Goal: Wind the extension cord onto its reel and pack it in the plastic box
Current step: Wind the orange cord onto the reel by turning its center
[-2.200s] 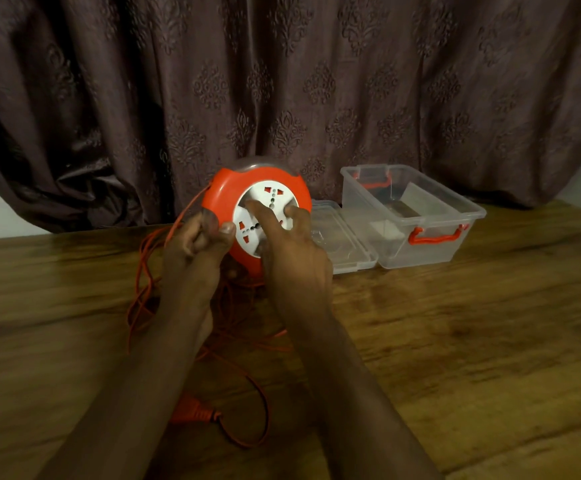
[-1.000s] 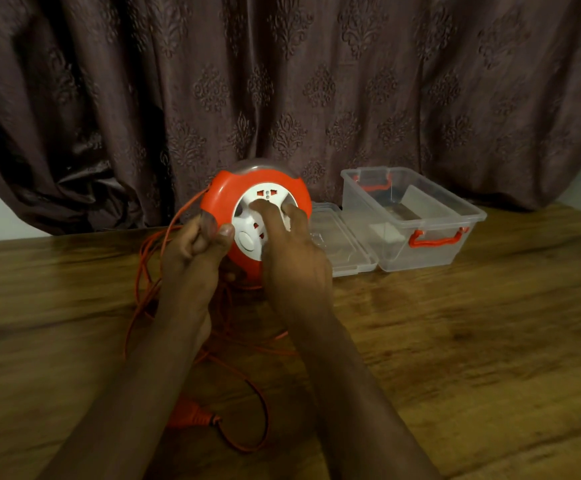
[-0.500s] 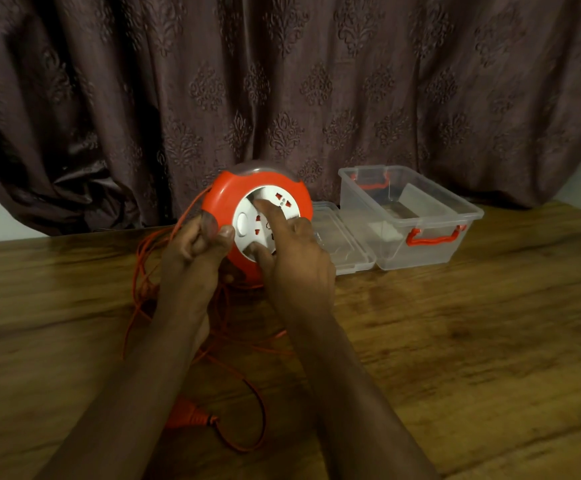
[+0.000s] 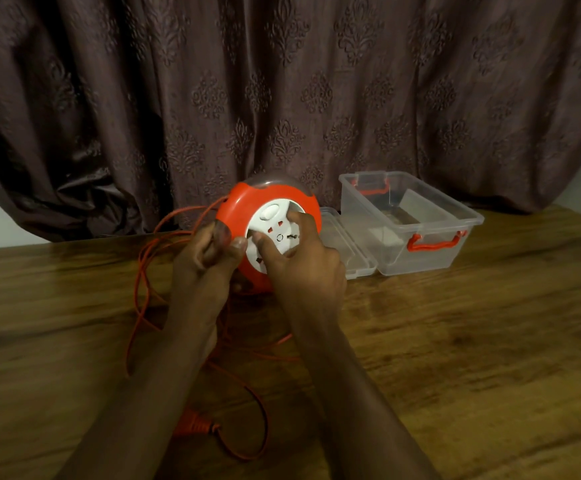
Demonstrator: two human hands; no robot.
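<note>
Head view: reel (image 4: 269, 233) stands on edge at frame centre on the counter (image 4: 455, 341). Left hand (image 4: 206, 261) grips its orange rim, fingers curled round it. Right hand (image 4: 303, 261) has its fingers hooked into the white socket face (image 4: 275, 233), looks like cranking. Plenty of orange cord (image 4: 143, 271) lies loose left of and below the hands; plug (image 4: 193, 423) lies at bottom centre. Plastic box (image 4: 410, 220) sits open at right, lid (image 4: 348, 247) beside the reel, nothing packed in. Winding partway at best; packing not started.
</note>
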